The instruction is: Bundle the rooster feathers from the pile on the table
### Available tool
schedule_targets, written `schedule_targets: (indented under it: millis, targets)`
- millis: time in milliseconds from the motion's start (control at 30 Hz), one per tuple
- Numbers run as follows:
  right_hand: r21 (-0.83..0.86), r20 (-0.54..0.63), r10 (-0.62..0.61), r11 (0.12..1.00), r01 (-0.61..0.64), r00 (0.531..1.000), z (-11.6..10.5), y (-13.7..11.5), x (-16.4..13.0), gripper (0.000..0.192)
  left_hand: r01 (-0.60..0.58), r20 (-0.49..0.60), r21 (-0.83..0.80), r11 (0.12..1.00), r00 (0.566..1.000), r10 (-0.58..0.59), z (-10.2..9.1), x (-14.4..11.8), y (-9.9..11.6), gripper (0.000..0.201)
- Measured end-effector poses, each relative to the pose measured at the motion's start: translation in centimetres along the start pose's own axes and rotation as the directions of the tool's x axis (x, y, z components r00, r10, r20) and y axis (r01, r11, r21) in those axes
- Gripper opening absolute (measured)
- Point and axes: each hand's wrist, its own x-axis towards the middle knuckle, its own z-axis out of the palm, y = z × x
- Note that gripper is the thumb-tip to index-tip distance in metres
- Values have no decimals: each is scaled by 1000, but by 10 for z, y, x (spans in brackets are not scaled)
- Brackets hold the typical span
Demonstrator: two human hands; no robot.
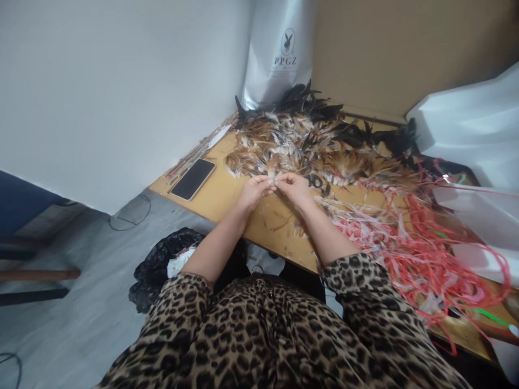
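Note:
My left hand (255, 192) and my right hand (294, 190) meet at the fingertips over the near edge of a feather pile. Both are closed in a pinch on what looks like a small tan feather (273, 166), its pale base between the fingers. Its lower end is too small to make out. Just beyond my hands lies the heap of brown feathers (292, 135), with black feathers (304, 102) along its far side. More brown feathers (365, 165) spread to the right.
A phone (193, 179) lies left on the wooden table (279, 232). Tangled pink plastic strands (421, 254) cover the right side. A silvery bag (279, 54) stands at the back, white bags (474, 124) at right. Below left, a black plastic bag (158, 259) sits on the floor.

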Motion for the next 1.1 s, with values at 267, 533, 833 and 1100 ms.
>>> schedule_targets:
  millis: [267, 533, 833, 1100]
  targets:
    - [201, 34, 97, 974, -102, 995, -4, 0, 4, 31, -16, 29, 38, 999, 999, 15, 0, 1, -3, 17]
    - [220, -21, 76, 973, -70, 997, -1, 2, 2, 26, -4, 40, 52, 999, 999, 2, 3, 0, -4, 19]
    - [284, -43, 85, 956, -70, 995, 2, 9, 3, 25, -9, 57, 63, 998, 998, 5, 5, 2, -5, 20]
    - [217, -123, 28, 976, -1, 992, 3, 5, 1, 18, -25, 44, 102, 995, 999, 20, 5, 2, -7, 26]
